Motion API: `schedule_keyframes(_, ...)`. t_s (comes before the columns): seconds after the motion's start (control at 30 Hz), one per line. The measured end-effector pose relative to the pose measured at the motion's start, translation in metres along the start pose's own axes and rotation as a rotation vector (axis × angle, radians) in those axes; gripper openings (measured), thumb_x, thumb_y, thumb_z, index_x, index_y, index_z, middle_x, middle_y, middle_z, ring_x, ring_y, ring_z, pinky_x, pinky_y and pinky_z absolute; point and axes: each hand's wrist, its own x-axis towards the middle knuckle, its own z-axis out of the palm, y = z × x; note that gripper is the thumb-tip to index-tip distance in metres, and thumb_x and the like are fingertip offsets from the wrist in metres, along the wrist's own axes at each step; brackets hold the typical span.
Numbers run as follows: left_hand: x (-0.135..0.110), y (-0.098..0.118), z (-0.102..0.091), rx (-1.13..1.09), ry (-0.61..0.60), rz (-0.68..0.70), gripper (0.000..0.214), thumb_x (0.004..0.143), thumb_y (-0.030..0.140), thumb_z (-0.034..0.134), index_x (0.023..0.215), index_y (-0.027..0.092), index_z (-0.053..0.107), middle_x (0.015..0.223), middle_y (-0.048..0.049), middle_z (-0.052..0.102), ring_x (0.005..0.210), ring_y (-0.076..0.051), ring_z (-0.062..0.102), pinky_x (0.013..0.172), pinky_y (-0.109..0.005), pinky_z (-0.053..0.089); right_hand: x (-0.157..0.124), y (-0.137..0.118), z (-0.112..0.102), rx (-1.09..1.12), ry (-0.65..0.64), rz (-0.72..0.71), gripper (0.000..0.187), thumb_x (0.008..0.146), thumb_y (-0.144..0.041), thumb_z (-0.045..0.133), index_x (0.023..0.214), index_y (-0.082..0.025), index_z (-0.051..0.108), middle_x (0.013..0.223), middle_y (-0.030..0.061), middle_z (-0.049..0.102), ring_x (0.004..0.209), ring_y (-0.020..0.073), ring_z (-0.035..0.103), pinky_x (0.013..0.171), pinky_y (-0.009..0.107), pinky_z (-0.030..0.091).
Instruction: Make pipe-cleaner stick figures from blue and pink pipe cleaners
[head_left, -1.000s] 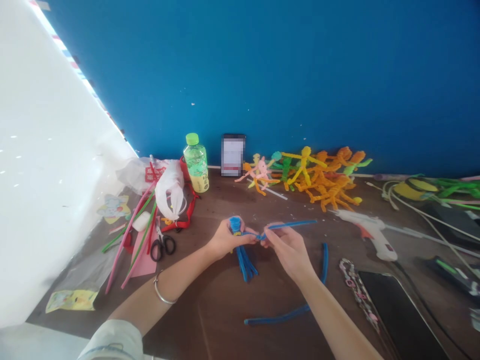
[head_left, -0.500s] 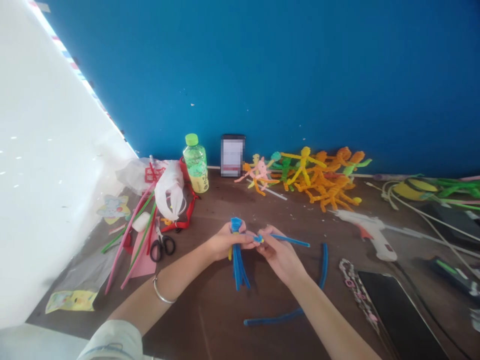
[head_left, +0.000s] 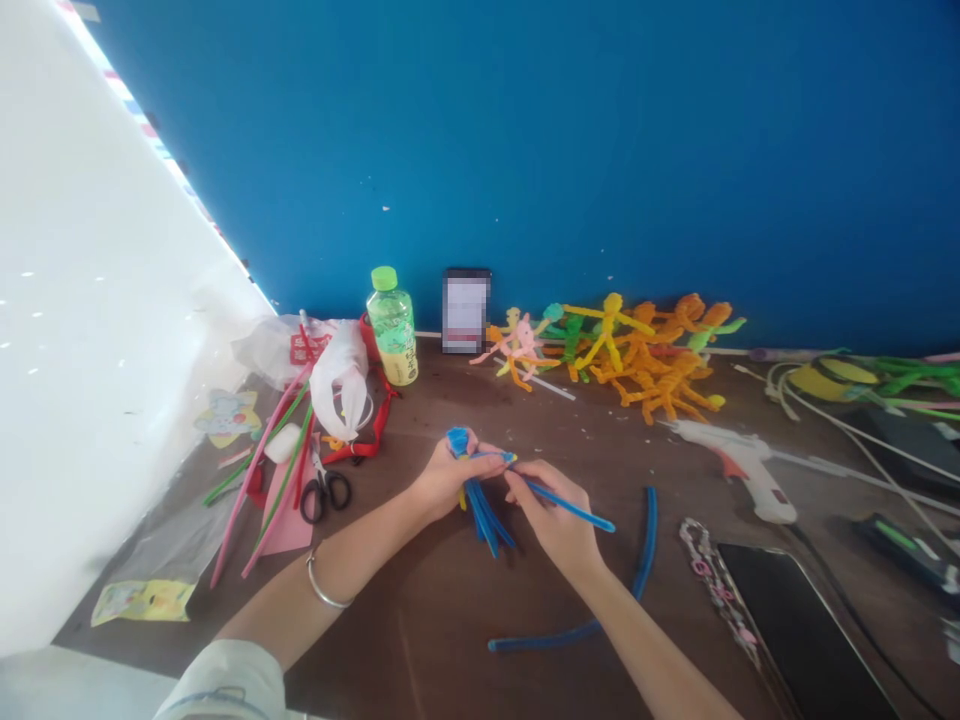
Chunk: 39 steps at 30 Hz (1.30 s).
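Note:
My left hand (head_left: 444, 480) is closed around a blue pipe-cleaner figure (head_left: 472, 485), whose coiled head sticks up above my fingers and whose strands hang down below. My right hand (head_left: 553, 515) pinches the loose blue strand (head_left: 574, 510) coming off the figure; that strand slants down to the right across my knuckles. Both hands hover just above the brown table (head_left: 525, 420). A long curved blue pipe cleaner (head_left: 600, 620) lies on the table to the right of my right hand.
Black scissors (head_left: 325, 492), pink, red and green pipe cleaners (head_left: 262, 470) and a white bag (head_left: 341, 385) lie left. A green-capped bottle (head_left: 392, 325), a phone (head_left: 466, 310) and several finished orange and yellow figures (head_left: 645, 365) line the blue wall. A white glue gun (head_left: 742, 465) and dark tablet (head_left: 795, 620) lie right.
My right hand has swung the loose blue strand from pointing up and right to slanting down and right, winding it at the figure. My left hand tipped the figure's head slightly left.

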Motion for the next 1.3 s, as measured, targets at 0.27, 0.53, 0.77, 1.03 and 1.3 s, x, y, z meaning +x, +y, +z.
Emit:
schedule_keyframes(0.27, 0.002, -0.004, -0.002, 0.155, 0.075, 0.153, 0.042, 0.054, 0.017, 0.077, 0.06, 0.016, 0.035, 0.073, -0.0061, 0.068, 0.068, -0.016, 0.064, 0.067, -0.029, 0.05, 0.0, -0.001, -0.004, -0.207, 0.096, -0.337, 0.008, 0.078, -0.021, 0.056, 0.072, -0.02, 0.061, 0.068, 0.0035, 0.065, 0.061, 0.0145, 0.062, 0.06, 0.026, 0.05)
schedule_keyframes(0.53, 0.001, -0.003, -0.001, 0.279, 0.061, 0.173, 0.042, 0.053, 0.021, 0.077, 0.059, 0.016, 0.036, 0.073, -0.0065, 0.068, 0.07, -0.018, 0.065, 0.069, -0.03, 0.051, 0.002, -0.001, -0.011, -0.229, 0.107, -0.368, 0.007, 0.079, -0.019, 0.055, 0.074, -0.021, 0.059, 0.068, 0.0026, 0.064, 0.061, 0.0146, 0.061, 0.061, 0.027, 0.049)
schedule_keyframes(0.77, 0.001, -0.002, 0.0, 0.19, -0.032, 0.047, 0.041, 0.057, 0.024, 0.075, 0.059, 0.015, 0.036, 0.081, -0.0096, 0.068, 0.074, -0.019, 0.066, 0.073, -0.033, 0.052, 0.004, 0.004, -0.015, -0.164, 0.066, -0.3, 0.009, 0.08, -0.024, 0.053, 0.075, -0.021, 0.06, 0.068, 0.0022, 0.062, 0.059, 0.0147, 0.06, 0.059, 0.028, 0.049)
schedule_keyframes(1.03, -0.002, 0.001, 0.001, 0.196, -0.138, -0.016, 0.044, 0.056, 0.026, 0.076, 0.059, 0.015, 0.033, 0.079, -0.0114, 0.068, 0.073, -0.02, 0.066, 0.07, -0.035, 0.053, 0.006, -0.002, -0.02, -0.099, 0.084, -0.163, 0.018, 0.079, -0.03, 0.054, 0.066, -0.019, 0.06, 0.061, 0.001, 0.06, 0.056, 0.0144, 0.058, 0.059, 0.027, 0.048)
schedule_keyframes(1.3, -0.007, 0.003, 0.002, 0.151, -0.229, -0.142, 0.044, 0.054, 0.022, 0.077, 0.058, 0.015, 0.034, 0.076, -0.0103, 0.067, 0.072, -0.02, 0.066, 0.068, -0.032, 0.053, 0.008, 0.0, -0.017, 0.061, 0.097, 0.039, 0.022, 0.074, -0.037, 0.059, 0.067, -0.017, 0.061, 0.063, 0.0018, 0.059, 0.052, 0.0128, 0.054, 0.051, 0.024, 0.046)
